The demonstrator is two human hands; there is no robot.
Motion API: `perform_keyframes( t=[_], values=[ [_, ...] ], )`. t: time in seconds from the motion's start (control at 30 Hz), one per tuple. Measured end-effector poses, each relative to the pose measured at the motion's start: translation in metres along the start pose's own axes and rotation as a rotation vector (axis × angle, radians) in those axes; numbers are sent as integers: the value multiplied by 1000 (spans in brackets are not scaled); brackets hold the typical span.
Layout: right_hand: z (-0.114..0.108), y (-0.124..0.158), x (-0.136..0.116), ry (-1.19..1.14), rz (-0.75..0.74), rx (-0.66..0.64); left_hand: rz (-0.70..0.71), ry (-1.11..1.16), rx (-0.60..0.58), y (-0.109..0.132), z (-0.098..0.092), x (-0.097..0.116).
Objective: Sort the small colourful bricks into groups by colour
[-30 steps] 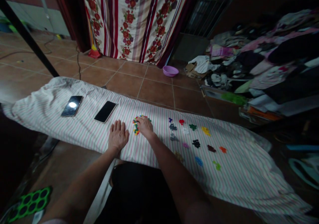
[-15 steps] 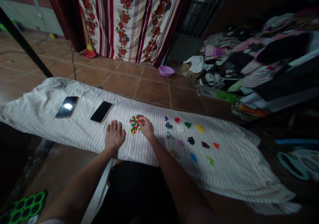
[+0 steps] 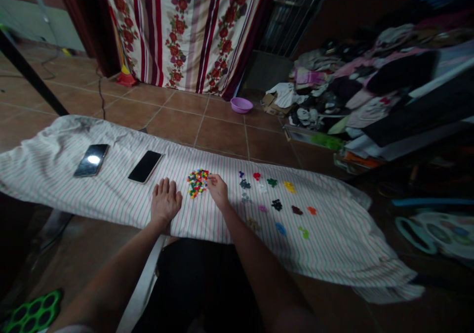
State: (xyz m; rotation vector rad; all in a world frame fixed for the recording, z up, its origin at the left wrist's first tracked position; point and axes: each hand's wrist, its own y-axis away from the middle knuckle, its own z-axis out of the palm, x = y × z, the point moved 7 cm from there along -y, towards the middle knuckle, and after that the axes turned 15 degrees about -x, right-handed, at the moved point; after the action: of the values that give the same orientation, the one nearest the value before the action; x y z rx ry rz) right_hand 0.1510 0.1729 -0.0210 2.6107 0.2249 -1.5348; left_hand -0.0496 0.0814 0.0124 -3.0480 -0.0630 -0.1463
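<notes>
A mixed pile of small coloured pieces (image 3: pixel 197 182) lies on the striped cloth (image 3: pixel 207 224); the pieces are too small to name. At the pile's right edge, my right hand (image 3: pixel 217 189) has its fingertips pinched together, and anything between them is hidden. My left hand (image 3: pixel 165 202) rests palm down on the cloth, left of the pile, with its fingers stretched out. To the right lie several small heaps sorted by colour, among them a yellow heap (image 3: pixel 289 187), a black heap (image 3: pixel 276 204), a blue heap (image 3: pixel 280 228) and a dark green heap (image 3: pixel 272 182).
Two dark-screened devices, a phone or tablet (image 3: pixel 145 166) and a shinier one (image 3: pixel 91 160), lie on the cloth at left. Beyond the table, a purple basin (image 3: pixel 242 105) stands on the tiled floor. Clothes (image 3: pixel 355 81) are heaped at right. A floral curtain (image 3: pixel 200 31) hangs behind.
My right hand has shifted slightly right relative to the pile, its fingertips now at the edge rather than over the pieces. My left hand stays flat. The whole view has shifted a little.
</notes>
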Motion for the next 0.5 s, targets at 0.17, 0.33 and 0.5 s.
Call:
perform_keyframes(
  t=[0.17,0.33,0.5],
  values=[
    [-24,12,3,120,24,80,-5,23,-22,0,-2,0],
    [-68,19,6,226,7,182,-8,29,-43,0,-4,0],
    [-124,30,23,326,56,299,-7,24,-29,1,-3,0]
  ],
)
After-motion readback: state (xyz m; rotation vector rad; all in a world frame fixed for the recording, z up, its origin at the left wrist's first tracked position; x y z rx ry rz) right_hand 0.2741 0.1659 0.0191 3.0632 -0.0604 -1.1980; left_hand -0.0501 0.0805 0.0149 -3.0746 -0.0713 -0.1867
